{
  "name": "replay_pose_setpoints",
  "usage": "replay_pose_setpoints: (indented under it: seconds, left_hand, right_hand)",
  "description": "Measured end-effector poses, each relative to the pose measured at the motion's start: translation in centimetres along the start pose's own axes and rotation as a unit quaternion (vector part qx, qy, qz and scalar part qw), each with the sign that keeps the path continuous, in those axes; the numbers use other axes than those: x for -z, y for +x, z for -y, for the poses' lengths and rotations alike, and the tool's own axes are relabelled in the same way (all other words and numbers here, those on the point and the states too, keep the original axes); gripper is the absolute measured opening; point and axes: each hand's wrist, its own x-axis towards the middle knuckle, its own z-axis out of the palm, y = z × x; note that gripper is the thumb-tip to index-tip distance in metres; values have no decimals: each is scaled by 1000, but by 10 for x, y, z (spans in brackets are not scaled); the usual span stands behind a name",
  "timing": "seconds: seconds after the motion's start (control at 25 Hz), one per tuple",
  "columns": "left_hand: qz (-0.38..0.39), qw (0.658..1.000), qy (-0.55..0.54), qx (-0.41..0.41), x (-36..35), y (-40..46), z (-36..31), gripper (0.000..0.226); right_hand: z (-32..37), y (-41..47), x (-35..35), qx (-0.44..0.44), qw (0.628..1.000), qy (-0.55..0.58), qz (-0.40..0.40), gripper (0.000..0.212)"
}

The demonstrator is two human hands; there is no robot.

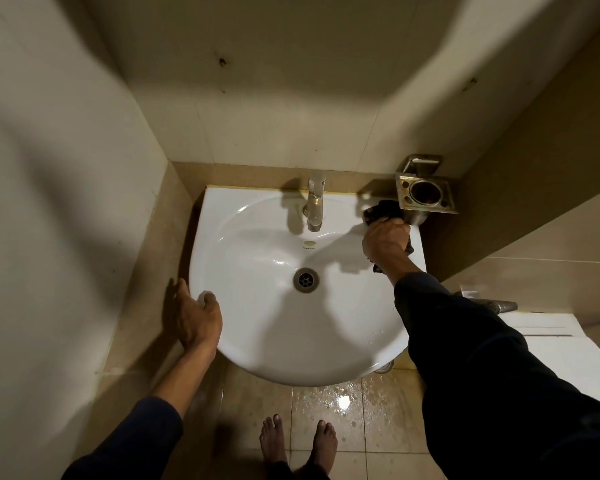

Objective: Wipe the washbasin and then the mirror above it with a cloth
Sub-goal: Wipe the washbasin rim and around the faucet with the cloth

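— Dark fabric, is that the cloth (383, 211) bunching out ahead of the right hand (386, 241)?

— Yes. The right hand is closing fully round it in a fist, pressing it onto the back right corner of the washbasin's (257, 344) rim. A loose tail is hanging out behind the knuckles, toward the wrist.

— So which way is the unwiped surface lying from that grip?

— To its left and nearer the person: the bowl is opening out there, with the drain (306, 279) down-left of the fist and the tap (315, 202) just left of the cloth. The basin's long axis is running left to right, so I judge a leftward sweep along the back rim is what comes next.

— Anything crowding the hand?

— A metal holder (425, 197) on the wall is sitting directly beyond the cloth, nearly touching it.

— And the left hand (196, 315)?

— It is resting open on the far left rim, fingers half curled, holding nothing. The right is plainly the working one.

— Any writing?

— A small mark is showing below the overflow cap (309, 243), too tiny to read. The mirror is not showing at all.
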Motion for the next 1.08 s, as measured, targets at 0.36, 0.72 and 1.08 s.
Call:
replay_pose_setpoints:
  seconds: [0.36,0.72,1.08]
  left_hand:
    - [4,1000,-10,8,3,0,1,63]
    - [13,999,-38,13,7,4,1,63]
    - [6,1000,1,9,10,10,1,59]
  right_hand:
    - [30,-11,18,84,993,83,-29,51]
    - [100,-79,17,113,971,198,-64,65]
    - [164,-61,77,146,985,68,-65,46]
